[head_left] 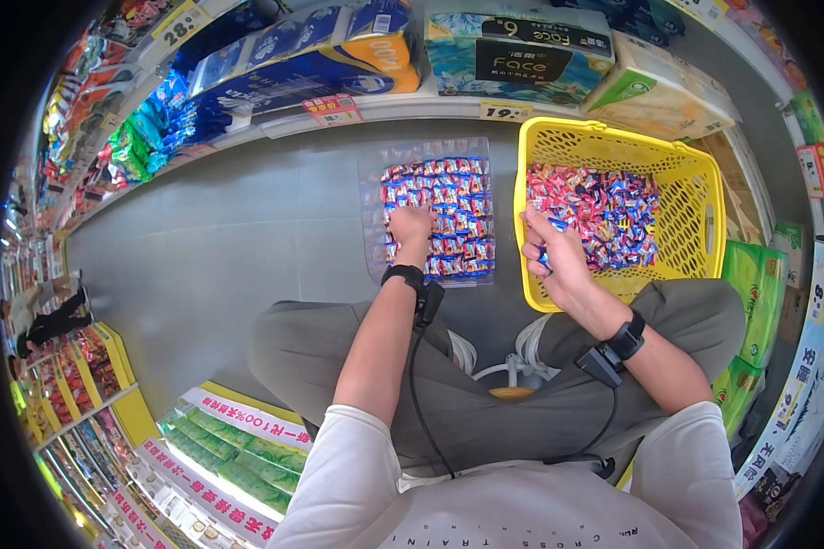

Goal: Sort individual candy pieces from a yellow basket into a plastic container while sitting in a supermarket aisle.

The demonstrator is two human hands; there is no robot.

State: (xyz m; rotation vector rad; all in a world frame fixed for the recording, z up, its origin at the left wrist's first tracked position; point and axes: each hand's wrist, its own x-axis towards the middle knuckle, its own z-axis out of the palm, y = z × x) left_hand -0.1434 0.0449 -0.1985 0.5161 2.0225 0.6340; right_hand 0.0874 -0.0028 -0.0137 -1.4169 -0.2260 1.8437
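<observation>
A clear plastic tray (pixel 369 240) lies on the floor in front of me, filled with rows of wrapped candies (pixel 462 222) in blue, red and white. Over its left part is my left hand (pixel 410 224), fingers bent down and closed among the candies; what they grip is hidden. To the right stands a yellow basket (pixel 632 137) with a loose heap of red and blue wrapped candies (pixel 604 206) inside. My right hand (pixel 561 258), at the basket's left rim, is closed around a few blue-wrapped candies (pixel 545 260) that show between the fingers.
Tissue packs (pixel 522 59) line a low shelf beyond the tray and basket. Green packs (pixel 751 302) stand close on the right. A display of green packs (pixel 233 448) is at lower left. Grey floor (pixel 220 238) extends left, where another person (pixel 50 311) is near the shelves.
</observation>
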